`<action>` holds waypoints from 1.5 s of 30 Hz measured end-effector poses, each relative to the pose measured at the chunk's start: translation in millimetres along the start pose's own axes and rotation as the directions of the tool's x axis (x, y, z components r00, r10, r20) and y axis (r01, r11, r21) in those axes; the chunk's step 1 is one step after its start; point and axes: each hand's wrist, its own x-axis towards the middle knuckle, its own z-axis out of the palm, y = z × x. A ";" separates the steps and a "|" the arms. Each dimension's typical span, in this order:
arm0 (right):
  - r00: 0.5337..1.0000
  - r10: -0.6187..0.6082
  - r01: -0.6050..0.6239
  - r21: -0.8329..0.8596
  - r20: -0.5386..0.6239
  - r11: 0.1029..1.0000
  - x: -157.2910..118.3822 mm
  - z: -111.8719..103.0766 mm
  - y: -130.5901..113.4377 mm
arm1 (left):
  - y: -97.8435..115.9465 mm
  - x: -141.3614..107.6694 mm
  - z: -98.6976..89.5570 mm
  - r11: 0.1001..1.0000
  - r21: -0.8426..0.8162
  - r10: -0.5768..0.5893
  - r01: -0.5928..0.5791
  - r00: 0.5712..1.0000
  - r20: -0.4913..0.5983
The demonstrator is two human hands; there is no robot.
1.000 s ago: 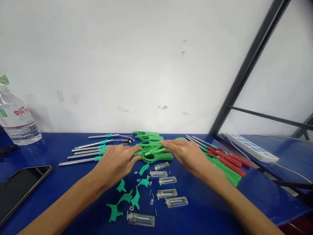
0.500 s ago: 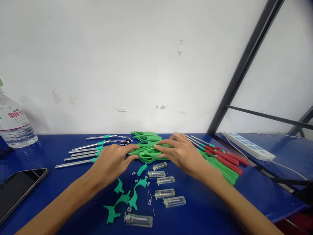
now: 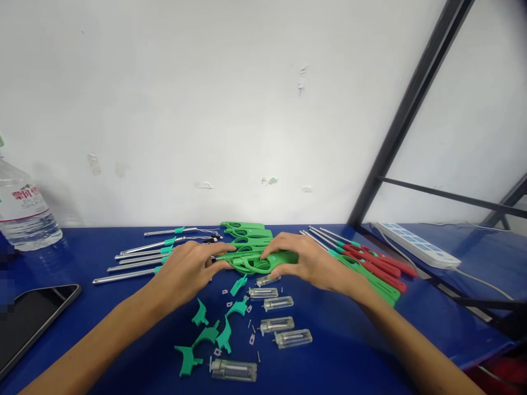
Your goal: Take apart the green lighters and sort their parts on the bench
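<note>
My left hand point(image 3: 187, 267) pinches the pointed left end of a green lighter casing point(image 3: 251, 262). The wide right end of that casing sits between the thumb and fingers of my right hand point(image 3: 307, 260). More green casings point(image 3: 246, 225) lie just behind it, partly hidden. Metal rods with teal collars point(image 3: 135, 274) lie left of my left hand, with thin wires at their right ends. Nearer to me are teal curved pieces point(image 3: 188, 360), clear fuel tanks point(image 3: 234, 371), small pale tabs and tiny pins. Assembled red lighters point(image 3: 381, 262) and green ones point(image 3: 368, 277) lie to the right.
A water bottle point(image 3: 27, 206) stands at the far left, with a dark phone point(image 3: 35, 318) nearer to me. A white power strip point(image 3: 418, 245) with cables lies at the right, beyond a black metal frame point(image 3: 405, 118). A white wall rises behind the blue table point(image 3: 329, 351).
My right hand has come down and closed round the wide end of the casing, its fingers lower than before. My left hand has hardly moved. The view has shifted slightly.
</note>
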 end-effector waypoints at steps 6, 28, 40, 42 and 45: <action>0.990 0.041 -0.033 0.061 -0.134 0.998 -1.6 -4.0 -0.5 | 2.3 0.7 2.3 0.999 0.030 -0.019 0.019 1.000 0.010; 0.999 -0.002 0.002 0.000 -0.036 1.000 -1.0 18.0 -2.4 | 7.8 -0.9 3.4 0.999 0.012 0.053 -0.053 0.999 -0.006; 0.981 0.112 -0.147 -0.234 -0.158 0.961 -1.6 1.4 5.2 | 12.3 -3.5 -1.4 0.999 -0.027 0.020 -0.026 0.975 -0.221; 0.966 0.164 -0.216 -0.268 -0.201 0.939 -2.7 -5.6 11.1 | 11.6 -4.2 -2.8 1.000 -0.008 0.022 -0.025 0.968 -0.251; 0.958 0.230 -0.271 -0.274 -0.173 0.923 -5.5 -18.7 16.3 | 10.7 -4.5 -3.2 1.000 0.017 0.021 -0.017 0.965 -0.260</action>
